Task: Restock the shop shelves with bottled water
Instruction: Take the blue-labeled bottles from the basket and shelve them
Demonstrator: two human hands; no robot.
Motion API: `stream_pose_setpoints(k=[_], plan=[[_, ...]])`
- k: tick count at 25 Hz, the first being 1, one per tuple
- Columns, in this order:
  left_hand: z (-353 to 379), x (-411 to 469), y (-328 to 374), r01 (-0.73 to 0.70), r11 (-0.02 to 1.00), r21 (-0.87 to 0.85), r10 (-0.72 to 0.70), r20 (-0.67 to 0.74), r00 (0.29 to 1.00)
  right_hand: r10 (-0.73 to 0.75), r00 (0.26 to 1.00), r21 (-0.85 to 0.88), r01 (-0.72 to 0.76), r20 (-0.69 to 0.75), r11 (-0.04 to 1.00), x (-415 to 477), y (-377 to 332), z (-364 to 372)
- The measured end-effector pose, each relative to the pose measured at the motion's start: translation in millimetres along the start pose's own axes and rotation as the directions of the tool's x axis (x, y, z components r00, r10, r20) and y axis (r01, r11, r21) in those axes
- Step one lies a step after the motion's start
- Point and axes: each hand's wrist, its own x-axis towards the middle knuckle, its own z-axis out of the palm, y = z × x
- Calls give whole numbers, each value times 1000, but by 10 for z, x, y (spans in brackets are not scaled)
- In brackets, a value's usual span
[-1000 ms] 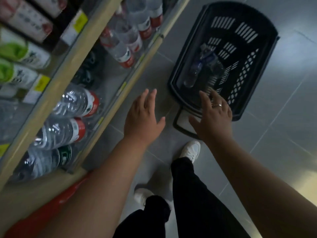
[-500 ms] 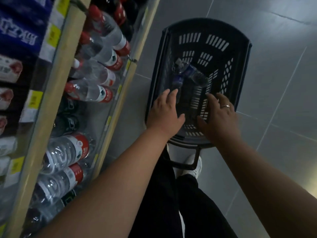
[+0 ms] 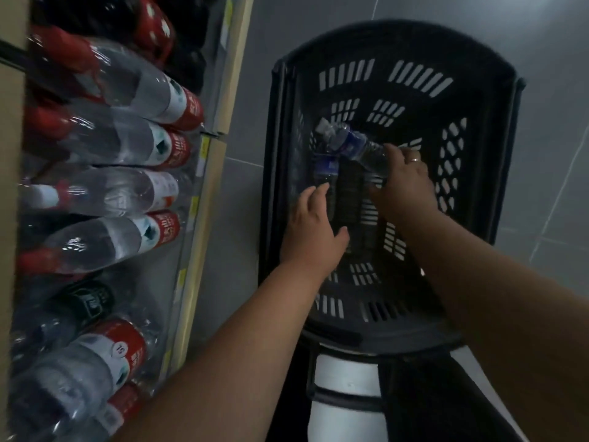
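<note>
Right hand (image 3: 405, 186) grips bottle (image 3: 350, 145) | left hand (image 3: 314, 232) flat, inside basket (image 3: 487, 100)

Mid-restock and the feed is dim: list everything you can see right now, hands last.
Shopping basket: one, black, on floor beside shelf.
Held water bottle: one, blue label, in basket.
Second water bottle: one, blue label, lying in basket.
Red-labelled bottles: at least six, clear, on shelf.
Dark-labelled bottle: one, among them.
Price tags: several, yellow, shelf edge.
Floor: grey tiles.
Left hand: open, fingertips near second water bottle.
Right hand: grips held water bottle's base.
</note>
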Motion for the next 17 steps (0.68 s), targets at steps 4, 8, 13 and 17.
stream_pose_setpoints(k=[4,8,13,17], plan=[[455,377,-72,60,990,-125,-72,-96,993,-64,998,30,64,18,998,813,192,484],[836,813,-126,183,948,-261,-230,-166,959,-110,993,113,105,36,988,1404,237,934],[1006,1180,-165,265,936,-231,-293,-93,952,-111,986,183,88,125,979,1788,284,1124],[969,1364,-269,299,942,-151,-313,-82,946,15,988,484,-88,152,871,1462,273,794]])
